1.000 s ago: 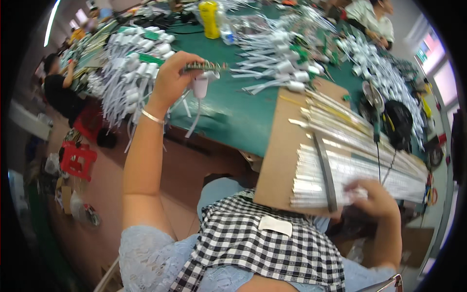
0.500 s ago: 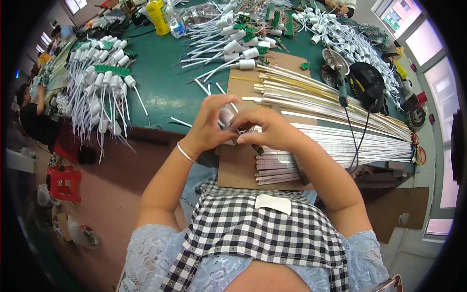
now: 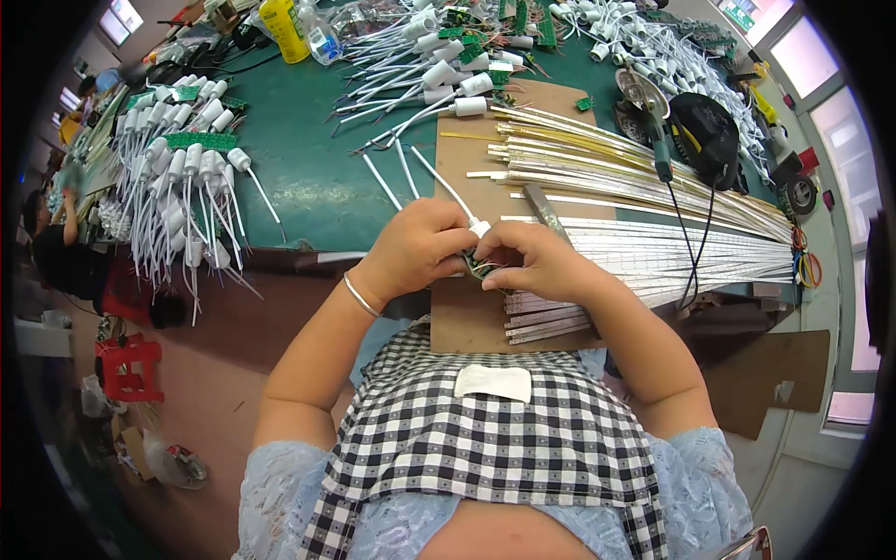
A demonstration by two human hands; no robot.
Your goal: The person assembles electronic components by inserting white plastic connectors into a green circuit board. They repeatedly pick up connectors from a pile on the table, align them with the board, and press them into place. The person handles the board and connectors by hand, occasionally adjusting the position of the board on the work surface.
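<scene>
Held between my hands is a white cylindrical cap point(image 3: 479, 229) with a white cable running up and away from it. Below the cap, a small green circuit board point(image 3: 476, 263) with thin wires shows between my fingertips. My left hand point(image 3: 425, 245) is closed at the cap's left side, its fingertips partly hidden. With thumb and fingers, my right hand point(image 3: 532, 261) pinches at the board and its wires. Two more white cables point(image 3: 381, 182) lie just beyond my left hand. Silvery LED strips point(image 3: 653, 261) spread out beside my right hand on brown cardboard point(image 3: 457, 322).
Capped cables with green boards are heaped on the green table point(image 3: 308, 173) at left point(image 3: 177, 159), back and far right. A soldering iron point(image 3: 661, 159) with a black cord lies at right. A grey bar point(image 3: 546, 210) rests on the strips. A yellow bottle point(image 3: 283, 33) stands behind.
My fingers have shifted round the white cap, which now shows its cable pointing away, with the green board below. My right hand has moved slightly right, and the view has shifted a little.
</scene>
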